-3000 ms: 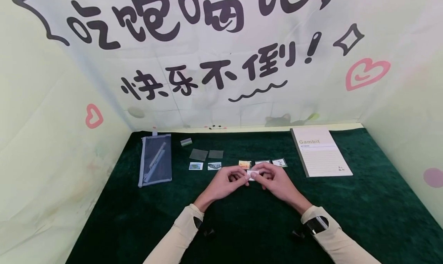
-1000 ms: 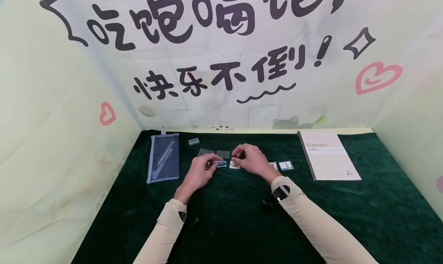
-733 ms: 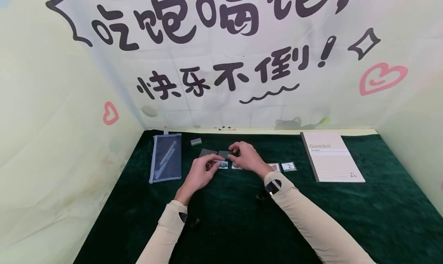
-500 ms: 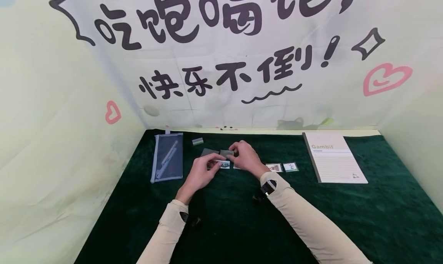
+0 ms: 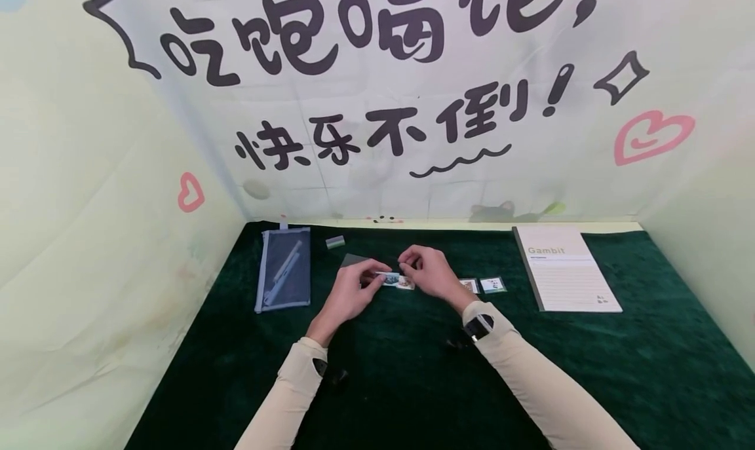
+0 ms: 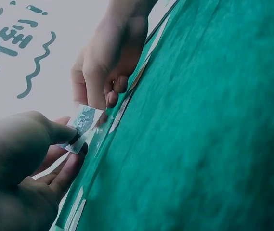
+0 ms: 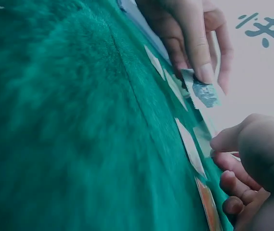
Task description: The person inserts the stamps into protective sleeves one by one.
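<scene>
My left hand (image 5: 350, 291) pinches a small postage stamp (image 6: 84, 126) with a toothed edge and a bluish picture, its thumb on the printed face. My right hand (image 5: 433, 271) pinches a small clear sleeve (image 7: 204, 138) between thumb and finger, close to the stamp's edge in the right wrist view. Under the hands, a reddish stamp (image 5: 406, 283) lies on the dark green cloth. An orange stamp (image 7: 209, 204) shows below the right hand in the right wrist view; in the head view that hand hides it. Another clear sleeve (image 5: 352, 260) lies behind the left hand.
Two stamps in sleeves, a framed one (image 5: 469, 285) and a white one (image 5: 493, 285), lie right of the hands. A notebook (image 5: 569, 273) lies farther right. At left are a mesh pouch (image 5: 286, 286) with pens inside and a small striped block (image 5: 335, 242).
My right hand went to the right-hand clear sleeve on the cloth, took it up, and came back a little rightward. The left hand has shifted slightly right with the stamp.
</scene>
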`<act>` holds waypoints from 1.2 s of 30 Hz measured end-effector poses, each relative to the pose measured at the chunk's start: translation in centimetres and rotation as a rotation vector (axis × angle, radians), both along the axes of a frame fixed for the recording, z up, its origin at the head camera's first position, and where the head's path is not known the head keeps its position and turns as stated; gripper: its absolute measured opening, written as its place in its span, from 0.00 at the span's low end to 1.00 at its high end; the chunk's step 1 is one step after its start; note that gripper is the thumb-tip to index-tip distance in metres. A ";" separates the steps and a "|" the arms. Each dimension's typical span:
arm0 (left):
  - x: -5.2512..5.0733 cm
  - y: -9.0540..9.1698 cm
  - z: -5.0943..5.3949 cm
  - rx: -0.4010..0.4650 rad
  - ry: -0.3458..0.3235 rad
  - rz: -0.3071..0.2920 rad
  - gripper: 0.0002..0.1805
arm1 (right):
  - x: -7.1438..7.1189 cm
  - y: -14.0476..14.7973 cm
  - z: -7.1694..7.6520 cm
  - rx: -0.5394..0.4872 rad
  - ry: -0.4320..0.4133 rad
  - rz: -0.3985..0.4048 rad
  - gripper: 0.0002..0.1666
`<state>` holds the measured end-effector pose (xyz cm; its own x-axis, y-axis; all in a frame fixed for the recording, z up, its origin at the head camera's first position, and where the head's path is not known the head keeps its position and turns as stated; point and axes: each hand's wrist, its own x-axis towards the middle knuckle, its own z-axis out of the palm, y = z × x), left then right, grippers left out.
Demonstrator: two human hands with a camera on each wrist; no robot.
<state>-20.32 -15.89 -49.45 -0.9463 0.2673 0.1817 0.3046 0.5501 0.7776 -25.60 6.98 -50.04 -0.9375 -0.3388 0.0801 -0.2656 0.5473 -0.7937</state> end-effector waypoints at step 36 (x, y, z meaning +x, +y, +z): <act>2.1 6.2 -2.3 0.285 -0.249 -0.161 0.14 | 8.4 11.3 -1.4 -0.213 -0.223 -0.053 0.20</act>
